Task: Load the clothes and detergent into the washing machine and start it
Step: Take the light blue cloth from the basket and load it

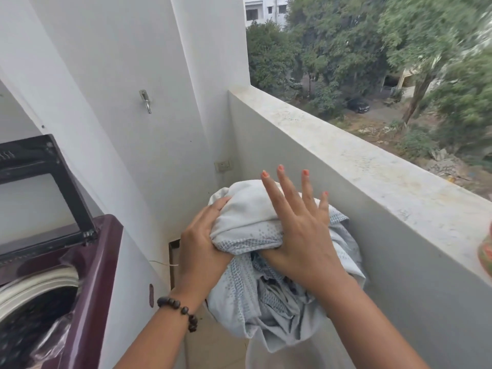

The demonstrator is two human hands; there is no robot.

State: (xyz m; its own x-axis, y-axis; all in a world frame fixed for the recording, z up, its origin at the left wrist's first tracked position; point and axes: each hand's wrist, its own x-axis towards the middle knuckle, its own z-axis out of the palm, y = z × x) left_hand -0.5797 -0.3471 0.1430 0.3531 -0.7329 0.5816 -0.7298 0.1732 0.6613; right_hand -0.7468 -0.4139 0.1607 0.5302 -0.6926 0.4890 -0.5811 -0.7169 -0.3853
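A bundle of pale grey-blue patterned cloth (266, 296) hangs in front of me, above the balcony floor. My left hand (202, 243) grips the bundle's left side, fingers curled into the fabric. My right hand (298, 230) rests on its top right with fingers straight and spread. The maroon top-load washing machine (90, 275) stands at the lower left, its dark lid (45, 187) raised and the drum (32, 310) exposed. No detergent is in view.
A white wall with a metal hook (146, 101) and a socket (223, 165) lies ahead. The concrete balcony parapet (346, 161) runs along the right, trees and a street beyond it. An orange-green object (486, 251) sits on the ledge at the right edge.
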